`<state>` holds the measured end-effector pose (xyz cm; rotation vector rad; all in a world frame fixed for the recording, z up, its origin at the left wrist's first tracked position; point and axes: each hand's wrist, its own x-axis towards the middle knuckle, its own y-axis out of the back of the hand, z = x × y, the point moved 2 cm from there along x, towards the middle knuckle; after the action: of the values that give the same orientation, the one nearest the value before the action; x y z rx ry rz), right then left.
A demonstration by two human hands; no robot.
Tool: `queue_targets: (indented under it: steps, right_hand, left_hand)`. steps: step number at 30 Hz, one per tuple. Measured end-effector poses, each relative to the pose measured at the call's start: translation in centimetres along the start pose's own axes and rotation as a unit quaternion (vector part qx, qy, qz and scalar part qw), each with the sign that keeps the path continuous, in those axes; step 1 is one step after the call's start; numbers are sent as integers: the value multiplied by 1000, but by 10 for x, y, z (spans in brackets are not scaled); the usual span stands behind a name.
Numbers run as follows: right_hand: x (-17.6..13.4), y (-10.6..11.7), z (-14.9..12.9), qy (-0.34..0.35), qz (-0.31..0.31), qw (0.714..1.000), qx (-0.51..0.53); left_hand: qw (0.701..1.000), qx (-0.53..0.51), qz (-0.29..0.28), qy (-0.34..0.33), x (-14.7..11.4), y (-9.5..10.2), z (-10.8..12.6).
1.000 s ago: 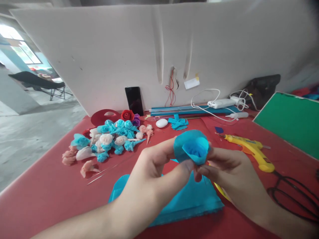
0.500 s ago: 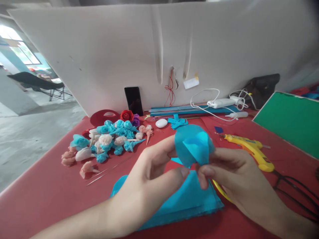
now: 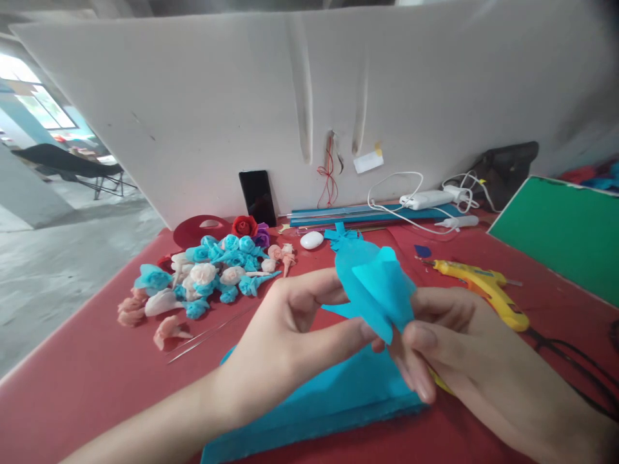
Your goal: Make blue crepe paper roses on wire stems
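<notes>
Between my hands is a bright blue crepe paper flower (image 3: 380, 290), its wide petal folded over and its lower end pinched. My left hand (image 3: 302, 341) has thumb and fingers closed on the petal's left side. On the lower right edge, my right hand (image 3: 449, 341) pinches the same paper. A curved yellow piece (image 3: 441, 381) shows beneath the right palm; whether that hand holds it I cannot tell. Below both hands lies a stack of blue crepe paper sheets (image 3: 309, 412), partly hidden by my left forearm.
A pile of blue, white and pink paper flowers (image 3: 203, 274) lies to the left, near thin metal rods (image 3: 207, 336). A yellow glue gun (image 3: 483, 290) with a black cord rests at right. Behind stand a phone (image 3: 257, 196), a white power bank (image 3: 425, 200) and a green board (image 3: 561, 238).
The blue paper has turned and folded, its petal now tilting to the right with a point hanging down. My right hand's fingers have shifted lower, and the view has moved slightly.
</notes>
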<state>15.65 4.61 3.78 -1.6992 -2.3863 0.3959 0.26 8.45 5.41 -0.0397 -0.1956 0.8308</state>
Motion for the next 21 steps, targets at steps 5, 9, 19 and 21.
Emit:
queue_targets:
  steps: [5,9,19,21]
  right_hand:
    - [0,-3,3,-26,-21,999,26]
    - [2,-2,5,-23,-34,999,28]
    - [1,-3,0,-19,-13,1000,-18]
    - [1,-4,0,-25,-4,999,-33]
  left_hand:
    - [999,-36,3,11,0,-2,-4]
    - [997,-70,-5,17,2,-4,-7]
    - [998,-70,11,0,0,-1,-9]
    - [998,-52,23,0,-1,-1,-9]
